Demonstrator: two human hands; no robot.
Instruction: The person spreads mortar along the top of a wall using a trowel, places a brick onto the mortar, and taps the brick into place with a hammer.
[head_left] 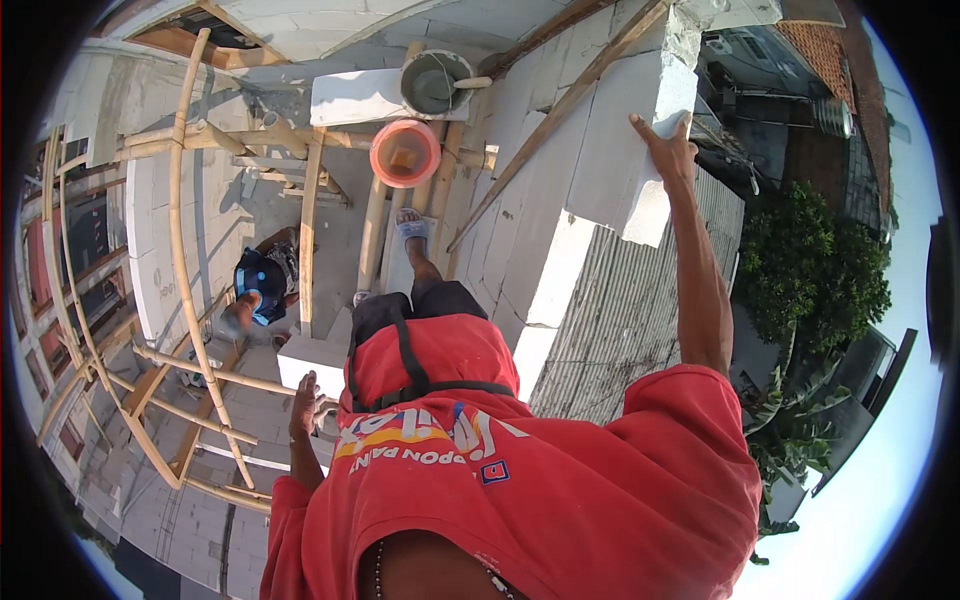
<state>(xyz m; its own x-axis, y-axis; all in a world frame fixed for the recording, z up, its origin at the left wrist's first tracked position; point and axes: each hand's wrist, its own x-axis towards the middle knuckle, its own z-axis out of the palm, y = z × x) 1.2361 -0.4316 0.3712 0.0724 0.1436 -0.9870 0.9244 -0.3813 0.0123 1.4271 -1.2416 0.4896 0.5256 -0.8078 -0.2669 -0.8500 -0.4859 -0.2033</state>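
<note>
Tentatively, we judge the block [618, 165] stiff but chip-prone, best held by its ends; right grip [670, 152] spread against it, left grip [307, 408] unclear.

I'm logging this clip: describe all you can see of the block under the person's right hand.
The block looks like pale grey, matte masonry, flat-faced and straight-edged. Its broad face is in shade, while the narrow face along its outer edge is bright white in the sun. It sits high on the stepped block wall. The right hand rests on its outer edge, thumb and fingers spread. Whether it is fixed or loose cannot be told.
</note>
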